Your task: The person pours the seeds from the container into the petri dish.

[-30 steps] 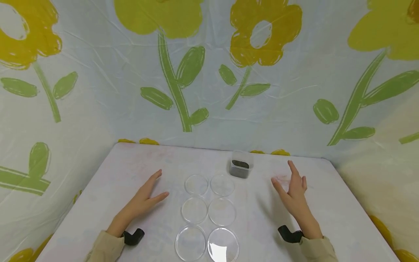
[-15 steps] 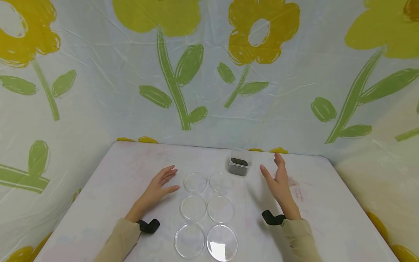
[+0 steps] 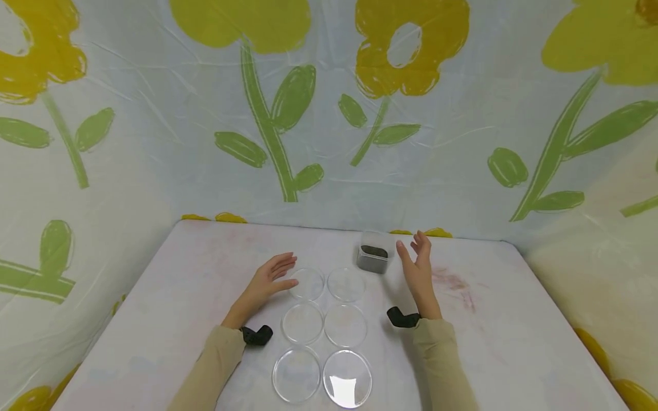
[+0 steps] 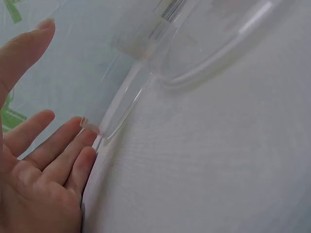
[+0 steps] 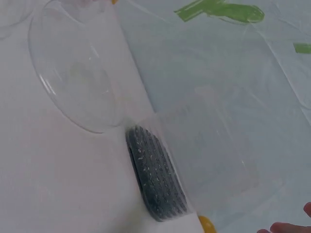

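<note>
Got six clear dishes [image 3: 302,323] laid flat on a whitish bench [image 3: 154,331], two across and three deep, set close together. Can see the bench top right through most of them. Catching a big patch of glare on the front right dish [image 3: 347,379] though, so hard to make out much in there.

Also got a clear tub [image 3: 372,266] standing upright near the far edge, just behind and to the right of the back right dish [image 3: 346,285]. Filled partway with dark, grainy-looking stuff [image 3: 374,251], with bare see-through wall above. Looks kinda ribbed low on the side in the right wrist view.

Now for the left hand [image 3: 267,279]: right by the back left dish [image 3: 311,285], with fingers loosely extended and thumb spread away. Overlapping the rim in the head view, but can't tell if actually touching.

Over to the right hand [image 3: 417,271]: just beside the tub on its right, with fingers slightly bent and a wide gap to the thumb. Down to a few fingertips in the corner of the right wrist view.

Plus tan sleeves [image 3: 444,354] on both arms, and a flowery cloth [image 3: 329,114] hung behind.
</note>
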The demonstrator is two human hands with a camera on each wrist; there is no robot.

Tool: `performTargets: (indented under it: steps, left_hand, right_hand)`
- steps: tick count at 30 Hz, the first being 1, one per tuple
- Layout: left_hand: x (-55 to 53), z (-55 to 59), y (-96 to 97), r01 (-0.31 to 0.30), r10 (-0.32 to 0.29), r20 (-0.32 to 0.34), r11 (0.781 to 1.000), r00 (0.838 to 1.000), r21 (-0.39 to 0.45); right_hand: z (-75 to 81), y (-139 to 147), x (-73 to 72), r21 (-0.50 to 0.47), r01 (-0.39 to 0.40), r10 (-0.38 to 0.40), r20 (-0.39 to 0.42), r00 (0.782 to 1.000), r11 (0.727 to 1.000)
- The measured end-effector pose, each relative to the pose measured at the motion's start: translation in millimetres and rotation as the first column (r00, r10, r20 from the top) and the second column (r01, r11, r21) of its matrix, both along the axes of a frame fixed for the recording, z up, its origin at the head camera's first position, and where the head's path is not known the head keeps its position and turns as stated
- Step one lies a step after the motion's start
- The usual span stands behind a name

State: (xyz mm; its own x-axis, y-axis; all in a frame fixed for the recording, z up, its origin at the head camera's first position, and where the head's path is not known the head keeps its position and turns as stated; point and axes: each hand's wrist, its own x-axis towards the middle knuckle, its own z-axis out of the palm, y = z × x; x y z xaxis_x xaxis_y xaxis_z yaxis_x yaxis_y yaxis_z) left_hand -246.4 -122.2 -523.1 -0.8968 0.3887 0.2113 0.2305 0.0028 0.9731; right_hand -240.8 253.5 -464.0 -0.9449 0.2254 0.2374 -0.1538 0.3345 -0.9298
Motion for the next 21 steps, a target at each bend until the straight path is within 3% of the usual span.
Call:
performTargets:
  steps: [5,11,17,21]
  left_hand:
    - [-2.8,-3.2,-0.1,0.003,-0.004,-0.016,0.998,1.0,-0.062]
    - [0.6,-1.6,-2.4,-0.003,-0.001,-0.047,0.996,0.999,-0.084]
    - [0.8,-2.0,-1.1,0.012,-0.017,-0.067,0.998,0.998,-0.07]
    - [0.4,-4.2,0.0,0.024,-0.029,-0.081,0.998,0.996,-0.065]
  right_hand:
    - [-8.1,-4.5,-11.9,-0.156,-0.006,0.005,-0.005,1.0,0.988]
    - [-5.4,-14.7,-16.9,-0.33,-0.012,0.023,0.028,0.999,0.944]
    - [-27.6,-15.8,-30.1,-0.357,-0.006,0.011,0.013,1.0,0.934]
    - [-32.0,-15.8,-28.7,-0.366,-0.019,0.028,0.019,0.999,0.931]
